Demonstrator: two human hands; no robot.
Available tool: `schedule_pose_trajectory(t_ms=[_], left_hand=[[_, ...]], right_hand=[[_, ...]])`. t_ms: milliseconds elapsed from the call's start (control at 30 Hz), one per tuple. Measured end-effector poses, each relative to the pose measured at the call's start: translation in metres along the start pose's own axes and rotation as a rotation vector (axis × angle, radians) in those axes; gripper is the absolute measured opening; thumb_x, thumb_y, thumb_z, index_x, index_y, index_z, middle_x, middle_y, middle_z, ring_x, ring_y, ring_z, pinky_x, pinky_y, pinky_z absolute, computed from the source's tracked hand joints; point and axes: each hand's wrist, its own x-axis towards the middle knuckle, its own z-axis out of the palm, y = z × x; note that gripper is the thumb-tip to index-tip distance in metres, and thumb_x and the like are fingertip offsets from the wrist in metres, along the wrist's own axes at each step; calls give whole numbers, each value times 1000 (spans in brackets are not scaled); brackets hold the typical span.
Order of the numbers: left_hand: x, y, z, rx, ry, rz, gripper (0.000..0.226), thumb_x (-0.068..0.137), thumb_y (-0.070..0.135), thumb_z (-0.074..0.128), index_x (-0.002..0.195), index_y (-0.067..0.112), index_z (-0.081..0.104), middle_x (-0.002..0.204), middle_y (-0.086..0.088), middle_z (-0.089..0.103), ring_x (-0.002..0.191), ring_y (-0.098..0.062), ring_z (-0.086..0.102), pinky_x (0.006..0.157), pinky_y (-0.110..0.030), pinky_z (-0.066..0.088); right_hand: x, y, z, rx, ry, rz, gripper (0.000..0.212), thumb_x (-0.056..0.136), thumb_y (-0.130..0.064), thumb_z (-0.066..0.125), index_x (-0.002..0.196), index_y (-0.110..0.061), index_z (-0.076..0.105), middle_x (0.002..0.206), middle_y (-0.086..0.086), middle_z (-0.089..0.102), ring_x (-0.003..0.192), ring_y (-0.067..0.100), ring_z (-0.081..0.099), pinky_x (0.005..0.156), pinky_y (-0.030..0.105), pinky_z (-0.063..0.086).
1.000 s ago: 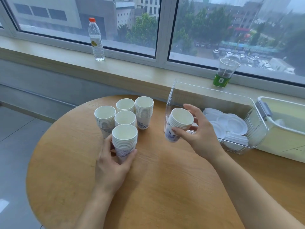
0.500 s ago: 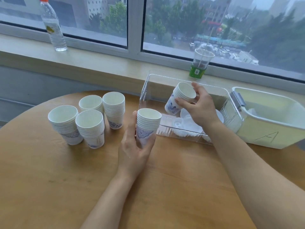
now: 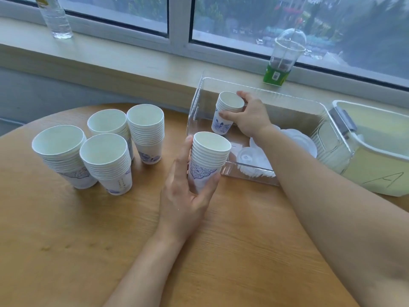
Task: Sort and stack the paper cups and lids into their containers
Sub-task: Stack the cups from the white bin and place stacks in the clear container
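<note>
A clear plastic water bottle [image 3: 55, 17] stands at the far left of the pale windowsill [image 3: 132, 60], its top cut off by the frame. Below it, on the round light-wood table [image 3: 66, 240], 4 stacks of white paper cups with blue floral print [image 3: 104, 149] stand upright and close together on the left side, some touching their neighbours.

Near the middle, the left hand [image 3: 188, 196] wraps thumb and fingers around the lower part of a 5th stack of the same cups [image 3: 209, 160], held upright just beside the near left corner of the clear plastic rectangular container [image 3: 194, 111]; whether its base touches the table cannot be told.

Further right, the right hand [image 3: 247, 116] reaches into that clear container, fingers curled around a shorter stack of printed paper cups [image 3: 225, 111], tilted slightly leftward in the container's back left part. White round plastic lids [image 3: 252, 158] lie in a loose pile on the container floor, near its front wall and to the right of the forearm.

On the sill behind stands a clear domed-lid plastic drink cup with a green label [image 3: 282, 60]. At the far right, touching the clear container, sits a pale yellow-green plastic tub marked "A" [image 3: 380, 173] with a grey latch.
</note>
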Motion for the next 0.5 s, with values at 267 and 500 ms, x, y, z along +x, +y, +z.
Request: schedule_pose_trajectory(t_ms=[267, 500], left_hand=[[-1, 1, 1, 2, -14, -10, 84, 92, 40, 77, 163, 27, 34, 141, 23, 55, 121, -2, 57, 100, -17, 46], [-1, 1, 1, -1, -22, -16, 84, 92, 39, 77, 163, 26, 35, 147, 11, 57, 127, -4, 57, 104, -21, 48]], right_hand=[[20, -2, 24, -84, 10, -37, 91, 77, -32, 93, 153, -16, 47, 152, 4, 55, 137, 21, 53, 116, 38, 44], [22, -6, 36, -130, 54, -65, 84, 79, -33, 91, 151, -18, 49, 149, 6, 55, 135, 22, 52, 115, 36, 45]])
